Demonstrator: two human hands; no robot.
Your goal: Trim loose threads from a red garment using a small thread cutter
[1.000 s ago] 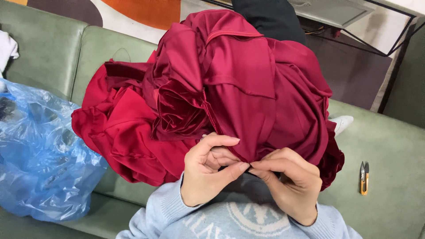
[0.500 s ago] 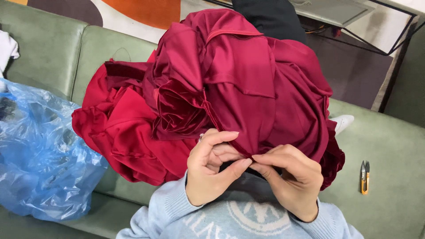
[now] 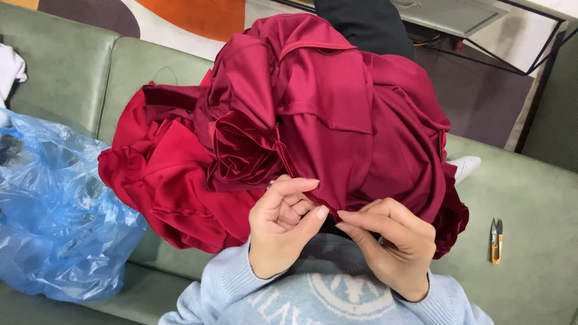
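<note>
A big heap of dark red satin fabric (image 3: 313, 114) lies over my lap and the green sofa (image 3: 530, 198). My left hand (image 3: 282, 232) pinches the fabric's lower edge between thumb and fingers. My right hand (image 3: 394, 247) meets it fingertip to fingertip and grips the same edge just to the right. Both hands sit above my light blue sweater (image 3: 325, 301). What lies between the fingertips is too small to tell.
A crumpled blue plastic bag (image 3: 57, 216) fills the sofa seat on the left. Small yellow-handled thread snips (image 3: 495, 241) lie on the cushion to the right. A white piece of cloth (image 3: 11, 72) shows at the far left edge. Dark floor and a metal frame (image 3: 481, 54) lie beyond.
Both hands have shifted slightly right and up along the fabric edge, fingertips staying pinched together. The fabric heap has hardly moved.
</note>
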